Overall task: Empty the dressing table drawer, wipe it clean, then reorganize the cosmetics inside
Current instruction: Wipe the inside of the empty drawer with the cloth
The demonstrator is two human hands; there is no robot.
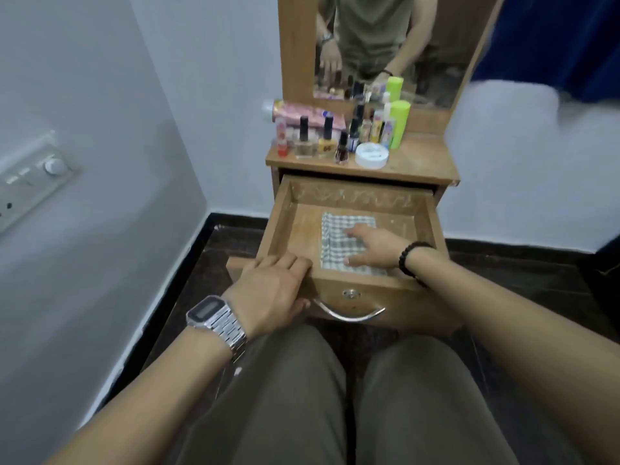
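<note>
The drawer (pixel 349 199) is matt, scratched wood; the cloth (pixel 335 243) is woven check; the handle (pixel 349 315) is shiny metal.

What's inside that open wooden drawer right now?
Only a checked grey-and-white cloth, pressed flat by the right hand. The drawer floor beneath the cloth is hidden.

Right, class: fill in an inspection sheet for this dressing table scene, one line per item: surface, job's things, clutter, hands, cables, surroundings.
Surface: drawer pulled out, floor pale and streaked, holding only a cloth.
Job's things: checked cloth flat on the drawer floor; cosmetics standing on the tabletop.
Clutter: white round jar and green bottle among them.
Hands: left hand holds the drawer's front edge; right hand presses the cloth, fingers spread.
Cables: nothing seen.
Surroundings: mirror above, switch panel on left wall.
</note>
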